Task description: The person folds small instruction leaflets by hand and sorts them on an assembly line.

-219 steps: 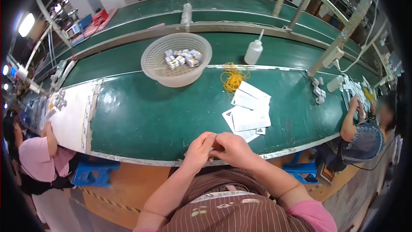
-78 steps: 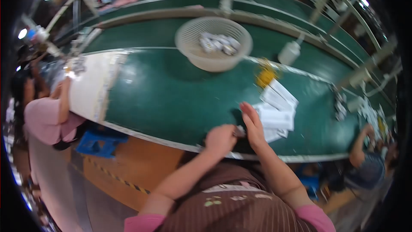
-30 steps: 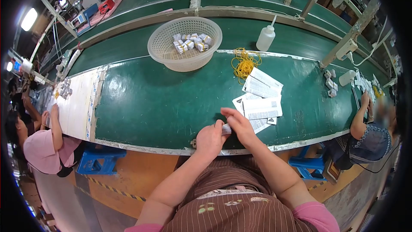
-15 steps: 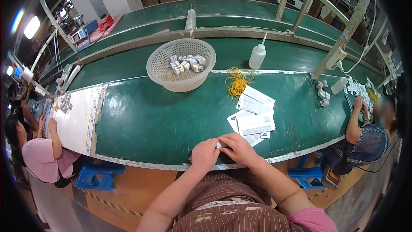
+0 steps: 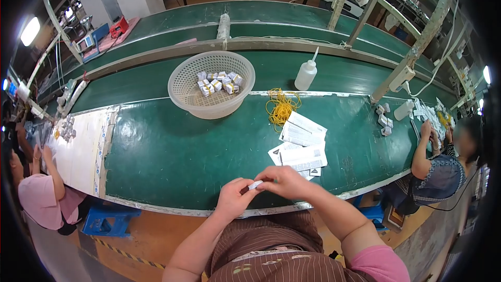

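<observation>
A small folded white paper (image 5: pixel 255 185) is pinched between my two hands at the near edge of the green table. My left hand (image 5: pixel 234 197) grips its left end with thumb and fingers closed. My right hand (image 5: pixel 285 183) holds the other end, fingers bent over it. Just beyond my right hand lies a loose spread of printed leaflets (image 5: pixel 307 156), some overlapping. Touching their far end is a tangled heap of yellow rubber bands (image 5: pixel 282 107). Farther left, a pale perforated basket (image 5: pixel 211 109) contains several small folded paper bundles (image 5: pixel 215 84) with yellow bands around them.
A white squeeze bottle (image 5: pixel 305 76) stands behind the rubber bands. Co-workers sit at both ends of the table, one in a pink top (image 5: pixel 39 201), another in a dark top (image 5: pixel 438 175). A post (image 5: pixel 399 75) rises at the right. Small bundles (image 5: pixel 384 120) lie nearby.
My hands have lifted slightly and turned, so more of the folded paper shows between my fingers. The whole view has shifted a little; the leaflets, basket and bottle keep their places on the table.
</observation>
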The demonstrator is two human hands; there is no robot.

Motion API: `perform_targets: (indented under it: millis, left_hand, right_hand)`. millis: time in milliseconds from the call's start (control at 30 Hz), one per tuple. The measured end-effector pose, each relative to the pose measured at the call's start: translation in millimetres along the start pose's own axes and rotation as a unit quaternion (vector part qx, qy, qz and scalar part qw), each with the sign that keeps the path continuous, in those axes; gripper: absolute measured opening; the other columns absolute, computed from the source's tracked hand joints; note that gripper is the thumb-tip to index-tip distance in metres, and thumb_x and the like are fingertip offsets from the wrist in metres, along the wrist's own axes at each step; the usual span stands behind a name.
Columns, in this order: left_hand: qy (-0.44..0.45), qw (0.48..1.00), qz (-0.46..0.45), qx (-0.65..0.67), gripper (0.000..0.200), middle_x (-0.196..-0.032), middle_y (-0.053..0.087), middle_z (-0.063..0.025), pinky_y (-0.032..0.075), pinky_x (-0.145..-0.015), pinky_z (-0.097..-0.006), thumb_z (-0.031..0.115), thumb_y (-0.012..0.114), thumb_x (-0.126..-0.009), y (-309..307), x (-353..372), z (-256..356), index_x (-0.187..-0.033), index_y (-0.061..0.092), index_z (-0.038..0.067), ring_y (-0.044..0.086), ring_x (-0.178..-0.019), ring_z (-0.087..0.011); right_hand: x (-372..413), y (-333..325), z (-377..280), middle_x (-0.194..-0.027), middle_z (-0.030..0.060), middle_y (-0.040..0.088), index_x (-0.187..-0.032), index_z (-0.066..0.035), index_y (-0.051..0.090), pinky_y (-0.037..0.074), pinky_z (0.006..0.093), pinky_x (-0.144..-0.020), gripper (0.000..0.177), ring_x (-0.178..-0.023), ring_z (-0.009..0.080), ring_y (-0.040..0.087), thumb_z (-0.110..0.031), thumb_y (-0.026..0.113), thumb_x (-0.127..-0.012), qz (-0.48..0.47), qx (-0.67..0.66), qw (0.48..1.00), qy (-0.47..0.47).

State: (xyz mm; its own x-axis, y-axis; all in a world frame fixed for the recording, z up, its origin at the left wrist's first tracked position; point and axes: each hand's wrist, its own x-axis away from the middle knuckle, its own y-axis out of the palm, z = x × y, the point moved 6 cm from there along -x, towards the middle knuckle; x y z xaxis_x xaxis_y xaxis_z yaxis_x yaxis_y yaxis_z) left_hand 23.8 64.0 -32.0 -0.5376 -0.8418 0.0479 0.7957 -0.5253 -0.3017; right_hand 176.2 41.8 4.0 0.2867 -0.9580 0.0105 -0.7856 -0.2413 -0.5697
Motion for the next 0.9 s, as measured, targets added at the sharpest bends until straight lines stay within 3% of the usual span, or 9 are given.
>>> perform_targets:
  millis: [67, 100, 133, 267, 400, 533, 633, 733, 900]
  left_hand:
    - [0.047, 0.997, 0.047, -0.036, 0.014, -0.076, 0.060, -0.0075, 0.044, -0.060, -0.0286, 0.009, 0.073, -0.080, -14, -3, 13, -0.092, 0.070, 0.003, 0.057, -0.067, -0.0172]
    - [0.069, 0.993, 0.072, -0.056, 0.014, -0.076, 0.061, -0.0081, 0.044, -0.060, -0.0294, 0.008, 0.073, -0.079, -21, -6, 19, -0.091, 0.070, 0.002, 0.057, -0.067, -0.0185]
    - [0.112, 0.985, 0.095, -0.089, 0.016, -0.077, 0.061, -0.0089, 0.045, -0.061, -0.0313, 0.008, 0.073, -0.078, -28, -9, 24, -0.092, 0.069, 0.003, 0.058, -0.068, -0.0215]
    - [0.202, 0.948, 0.172, -0.178, 0.021, -0.081, 0.062, -0.0105, 0.048, -0.064, -0.0378, 0.005, 0.074, -0.073, -46, -8, 36, -0.092, 0.065, 0.004, 0.060, -0.072, -0.0300]
    - [0.235, 0.927, 0.199, -0.213, 0.021, -0.083, 0.062, -0.0098, 0.049, -0.064, -0.0379, 0.005, 0.074, -0.073, -54, -10, 38, -0.091, 0.065, 0.004, 0.061, -0.073, -0.0282]
    - [0.238, 0.924, 0.197, -0.224, 0.020, -0.083, 0.063, -0.0096, 0.049, -0.065, -0.0368, 0.005, 0.074, -0.073, -57, -7, 40, -0.091, 0.065, 0.004, 0.061, -0.074, -0.0278]
    - [0.166, 0.961, 0.171, -0.143, 0.019, -0.084, 0.064, -0.0101, 0.048, -0.065, -0.0320, 0.005, 0.075, -0.075, -59, -8, 30, -0.092, 0.067, 0.003, 0.061, -0.072, -0.0248]
    - [0.124, 0.980, 0.134, -0.075, 0.020, -0.085, 0.065, -0.0068, 0.047, -0.068, -0.0290, 0.002, 0.073, -0.077, -56, -11, 21, -0.096, 0.068, 0.003, 0.061, -0.076, -0.0175]
    - [0.060, 0.988, 0.084, 0.115, 0.016, -0.108, 0.062, -0.0070, 0.049, -0.075, -0.0263, 0.000, 0.068, -0.084, -50, -18, 12, -0.100, 0.068, -0.001, 0.059, -0.085, -0.0104]
  right_hand:
    - [-25, -19, 24, -0.085, 0.0072, 0.071, -0.102, -0.004, 0.069, 0.052, 0.0313, -0.075, 0.020, -0.081, 0.0163, 0.067, -0.019, 0.065, -0.090, -0.036, -0.041, 0.995, 0.086]
    - [-41, -39, 39, -0.085, 0.0072, 0.071, -0.100, -0.004, 0.070, 0.052, 0.0313, -0.074, 0.018, -0.081, 0.0162, 0.067, -0.019, 0.063, -0.091, 0.039, -0.005, 0.996, 0.076]
    - [-56, -64, 50, -0.084, 0.0140, 0.068, -0.096, -0.008, 0.070, 0.052, 0.0394, -0.072, 0.026, -0.078, 0.0313, 0.065, -0.031, 0.061, -0.089, 0.158, 0.035, 0.986, 0.036]
    - [-114, -120, 94, -0.092, 0.0159, 0.069, -0.094, -0.004, 0.070, 0.049, 0.0446, -0.085, 0.031, -0.091, 0.0341, 0.062, -0.032, 0.059, -0.086, 0.302, 0.326, 0.884, 0.145]
    - [-139, -111, 130, -0.090, 0.0140, 0.069, -0.090, -0.006, 0.071, 0.048, 0.0447, -0.086, 0.028, -0.093, 0.0329, 0.062, -0.032, 0.066, -0.082, 0.221, 0.410, 0.857, 0.220]
    - [-143, -115, 116, -0.089, 0.0132, 0.069, -0.087, -0.008, 0.073, 0.049, 0.0424, -0.082, 0.020, -0.089, 0.0320, 0.064, -0.026, 0.069, -0.079, 0.250, 0.358, 0.885, 0.163]
    - [-131, -124, 97, -0.087, 0.0129, 0.069, -0.089, -0.007, 0.073, 0.050, 0.0393, -0.077, 0.020, -0.084, 0.0288, 0.066, -0.024, 0.066, -0.080, 0.274, 0.156, 0.938, 0.143]
    - [-123, -121, 93, -0.082, 0.0051, 0.066, -0.091, -0.001, 0.069, 0.047, 0.0292, -0.071, 0.020, -0.077, 0.0135, 0.060, -0.020, 0.066, -0.083, 0.222, -0.076, 0.960, 0.155]
    - [-104, -117, 62, -0.083, 0.0020, 0.065, -0.093, -0.002, 0.068, 0.046, 0.0265, -0.069, 0.018, -0.076, 0.0103, 0.058, -0.016, 0.068, -0.082, 0.183, -0.172, 0.953, 0.168]
